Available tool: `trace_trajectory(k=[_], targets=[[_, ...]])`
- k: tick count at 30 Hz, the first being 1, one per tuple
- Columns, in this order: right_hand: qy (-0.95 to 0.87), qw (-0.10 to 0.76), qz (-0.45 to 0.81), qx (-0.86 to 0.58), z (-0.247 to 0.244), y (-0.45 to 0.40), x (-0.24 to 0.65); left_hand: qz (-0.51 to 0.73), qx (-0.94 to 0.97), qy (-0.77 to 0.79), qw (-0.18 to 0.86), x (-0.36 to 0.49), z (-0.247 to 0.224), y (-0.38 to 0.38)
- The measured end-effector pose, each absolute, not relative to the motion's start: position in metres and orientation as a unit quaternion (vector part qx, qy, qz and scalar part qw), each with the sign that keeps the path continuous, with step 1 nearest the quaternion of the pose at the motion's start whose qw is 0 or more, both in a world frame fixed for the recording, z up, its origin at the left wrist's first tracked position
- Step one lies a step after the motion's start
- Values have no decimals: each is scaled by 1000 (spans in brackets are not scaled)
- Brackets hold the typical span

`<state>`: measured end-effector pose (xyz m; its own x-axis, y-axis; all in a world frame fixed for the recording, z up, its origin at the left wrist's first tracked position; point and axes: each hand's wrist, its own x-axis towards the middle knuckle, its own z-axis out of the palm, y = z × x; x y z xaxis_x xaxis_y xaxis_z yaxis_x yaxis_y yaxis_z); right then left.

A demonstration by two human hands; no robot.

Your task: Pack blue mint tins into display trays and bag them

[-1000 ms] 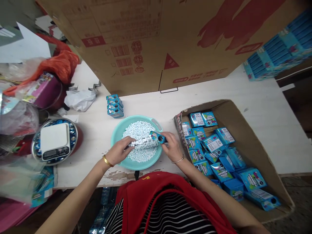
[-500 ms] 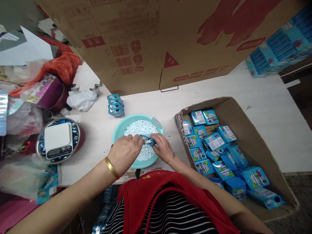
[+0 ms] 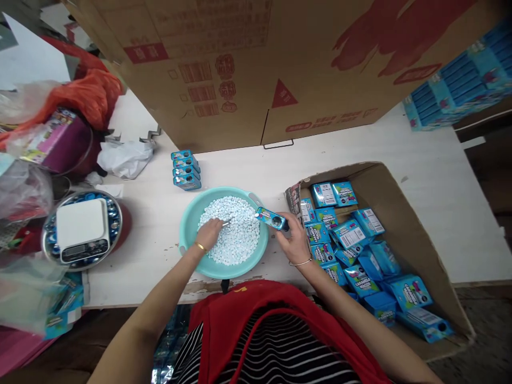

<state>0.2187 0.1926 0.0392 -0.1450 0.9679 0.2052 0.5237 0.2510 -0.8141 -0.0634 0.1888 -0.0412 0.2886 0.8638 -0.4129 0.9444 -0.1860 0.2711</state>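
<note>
My left hand (image 3: 210, 233) is closed, reaching into a turquoise basin (image 3: 186, 216) of small pale-blue candies (image 3: 236, 242). A short shiny metal spoon (image 3: 226, 223) pokes out past its fingertips; most of it is hidden by the hand and candies. Over the basin's right rim, my right hand (image 3: 295, 241) grips a small blue candy box (image 3: 270, 217). The box is tilted, with a dark round spot on the face turned up. Behind the basin, several similar blue boxes (image 3: 186, 170) stand in a tight row.
On the right, an open carton (image 3: 416, 224) holds many blue candy boxes. A large cardboard box (image 3: 224, 128) walls off the back. At left, a white scale (image 3: 82, 226) rests on a metal bowl, beside plastic bags (image 3: 126, 157). Stacked blue packs (image 3: 452, 90) stand far right.
My hands have parted. The left has moved from the box down into the candies at left; the right has carried the box rightward to the basin's rim. The view has shifted slightly.
</note>
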Motion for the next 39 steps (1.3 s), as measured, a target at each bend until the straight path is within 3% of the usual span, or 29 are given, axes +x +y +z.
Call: trace_trajectory(k=[8, 16, 20, 27, 31, 35, 39], targets=[[-684, 377, 292, -552, 42, 188, 218, 33, 757, 552, 348, -35, -50, 162], [-708, 371, 292, -525, 34, 183, 211, 170, 772, 486, 372, -67, 53, 160], [-753, 364, 274, -475, 30, 182, 196, 114, 813, 469, 326, -65, 107, 170], [-782, 356, 282, -426, 30, 176, 170, -166, 829, 497, 194, -24, 168, 183], [-775, 364, 307, -416, 29, 172, 162, -253, 827, 483, 141, 0, 195, 183], [-755, 392, 327, -413, 28, 172, 159, -228, 833, 485, 141, -10, 211, 186], [-737, 420, 337, -408, 34, 176, 159, -61, 850, 489, 185, -42, 186, 201]])
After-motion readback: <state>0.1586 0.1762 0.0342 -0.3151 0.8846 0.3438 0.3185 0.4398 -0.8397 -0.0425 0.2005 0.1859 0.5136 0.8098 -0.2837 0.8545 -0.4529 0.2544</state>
